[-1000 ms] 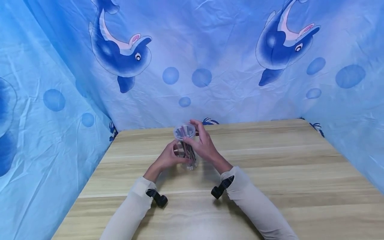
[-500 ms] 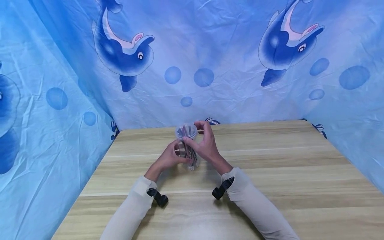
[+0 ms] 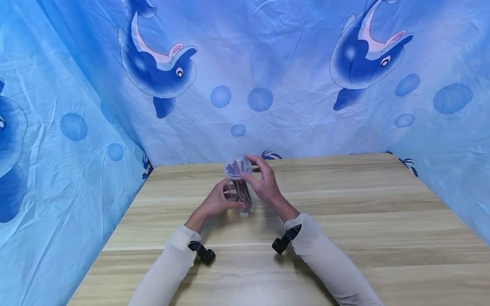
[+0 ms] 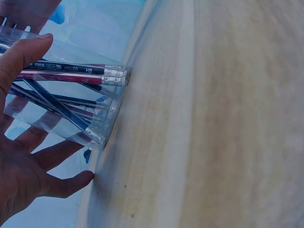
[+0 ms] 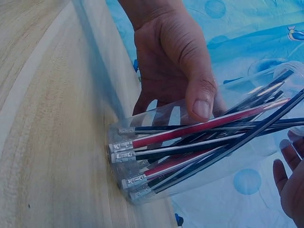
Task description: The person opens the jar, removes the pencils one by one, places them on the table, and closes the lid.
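A clear plastic jar point(image 5: 190, 191) stands at the back middle of the table, holding several pencils point(image 3: 243, 196) with dark and red barrels, eraser ends down. My left hand point(image 3: 216, 201) grips the jar's lower body, thumb in front and fingers curled behind. In the left wrist view its little finger sticks out below the jar. Around the clear lid point(image 3: 232, 171) at the top sits my right hand point(image 3: 266, 183), thumb on the near rim and index finger on the far side. Only part of my right hand shows at the edge of the right wrist view.
The wood-grain table point(image 3: 344, 204) spreads widely to both sides and toward me. Close behind the jar hangs a blue curtain point(image 3: 302, 123) with dolphins and bubbles. Each wrist carries a small black camera on a strap.
My right thumb has slid a little to the right along the near rim, and the right index finger has shifted slightly. The left hand and the jar stay about where they were.
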Available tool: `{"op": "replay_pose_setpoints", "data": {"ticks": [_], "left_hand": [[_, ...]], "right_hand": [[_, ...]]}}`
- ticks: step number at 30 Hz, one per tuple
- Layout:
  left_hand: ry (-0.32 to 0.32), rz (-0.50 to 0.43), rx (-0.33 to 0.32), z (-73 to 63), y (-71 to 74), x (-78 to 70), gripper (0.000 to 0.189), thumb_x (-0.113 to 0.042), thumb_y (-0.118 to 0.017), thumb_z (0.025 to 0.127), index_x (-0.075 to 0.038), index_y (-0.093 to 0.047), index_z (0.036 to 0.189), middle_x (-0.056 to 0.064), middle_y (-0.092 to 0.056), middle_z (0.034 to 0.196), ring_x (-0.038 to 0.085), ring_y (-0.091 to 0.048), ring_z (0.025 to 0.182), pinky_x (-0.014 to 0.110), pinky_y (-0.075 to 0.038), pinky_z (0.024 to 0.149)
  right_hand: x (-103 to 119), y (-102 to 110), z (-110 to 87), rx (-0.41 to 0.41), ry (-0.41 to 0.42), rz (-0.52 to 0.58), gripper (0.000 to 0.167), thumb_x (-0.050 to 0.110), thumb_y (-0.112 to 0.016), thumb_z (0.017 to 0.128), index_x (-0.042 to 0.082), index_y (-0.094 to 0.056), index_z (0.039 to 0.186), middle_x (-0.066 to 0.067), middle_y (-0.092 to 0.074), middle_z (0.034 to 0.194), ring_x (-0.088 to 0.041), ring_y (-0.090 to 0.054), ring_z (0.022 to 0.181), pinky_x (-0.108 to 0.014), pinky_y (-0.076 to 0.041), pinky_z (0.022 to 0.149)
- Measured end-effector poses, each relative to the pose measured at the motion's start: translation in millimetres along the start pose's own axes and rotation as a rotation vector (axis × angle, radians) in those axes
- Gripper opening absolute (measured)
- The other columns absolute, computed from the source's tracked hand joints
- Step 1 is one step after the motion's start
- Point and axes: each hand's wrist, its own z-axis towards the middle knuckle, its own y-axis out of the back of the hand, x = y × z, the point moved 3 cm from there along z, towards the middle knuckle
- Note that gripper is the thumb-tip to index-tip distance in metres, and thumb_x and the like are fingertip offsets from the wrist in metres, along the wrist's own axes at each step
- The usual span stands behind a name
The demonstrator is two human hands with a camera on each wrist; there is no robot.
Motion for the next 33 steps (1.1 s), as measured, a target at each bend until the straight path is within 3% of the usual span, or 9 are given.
{"op": "replay_pose_setpoints", "data": {"ticks": [7,12,14,19,25,33], "left_hand": [[0.015,0.0,0.01,0.3,0.9,2.4,0.104,-0.008,-0.089,0.073,-0.025,-0.029,0.157,0.014,-0.054,0.138,0.033,-0.059,0.119,0.048,-0.048,0.101],[0.02,-0.024,0.004,-1.8,0.8,2.4,0.1,-0.006,-0.089,0.073,-0.021,-0.033,0.155,0.014,-0.053,0.139,0.035,-0.058,0.12,0.049,-0.048,0.101],[0.012,-0.031,0.004,-3.0,0.8,1.9,0.098,-0.006,-0.089,0.072,-0.021,-0.036,0.154,0.014,-0.054,0.137,0.035,-0.059,0.119,0.049,-0.048,0.101],[-0.015,-0.025,0.006,-4.1,1.6,1.5,0.095,-0.011,-0.09,0.072,-0.026,-0.04,0.151,0.012,-0.058,0.131,0.032,-0.061,0.115,0.047,-0.049,0.099],[-0.014,-0.006,0.01,-2.4,2.0,1.3,0.091,-0.015,-0.091,0.072,-0.031,-0.043,0.148,0.008,-0.061,0.129,0.029,-0.062,0.113,0.047,-0.049,0.099],[-0.009,0.008,0.012,-0.6,1.9,-1.2,0.092,-0.015,-0.09,0.073,-0.032,-0.042,0.149,0.01,-0.06,0.13,0.031,-0.061,0.114,0.048,-0.049,0.099]], "right_hand": [[-1.1,0.2,0.3,0.045,-0.053,0.064,0.048,0.012,-0.057,0.096,0.005,-0.052,0.143,-0.013,-0.056,0.136,-0.029,-0.054,0.117,-0.05,-0.047,0.095],[-2.5,-2.7,-3.1,0.086,-0.115,0.119,0.051,0.01,-0.047,0.1,0.003,-0.041,0.15,-0.017,-0.049,0.147,-0.035,-0.055,0.116,-0.047,-0.048,0.095],[-2.8,-4.3,-3.9,0.087,-0.096,0.114,0.052,0.01,-0.046,0.101,0.001,-0.037,0.152,-0.019,-0.047,0.148,-0.039,-0.054,0.119,-0.049,-0.046,0.098],[-3.5,-7.5,-5.5,0.013,-0.029,0.063,0.061,0.018,-0.057,0.096,-0.002,-0.033,0.148,-0.023,-0.046,0.142,-0.038,-0.047,0.123,-0.056,-0.04,0.1],[-2.2,-8.9,-7.1,-0.112,-0.076,-0.024,0.071,0.036,-0.077,0.08,0.003,-0.041,0.131,-0.014,-0.048,0.125,-0.026,-0.048,0.112,-0.051,-0.041,0.097],[-2.0,-10.1,-5.0,-0.117,-0.03,-0.091,0.067,0.036,-0.077,0.08,0.004,-0.044,0.128,-0.012,-0.05,0.123,-0.024,-0.05,0.108,-0.044,-0.043,0.093]]}}
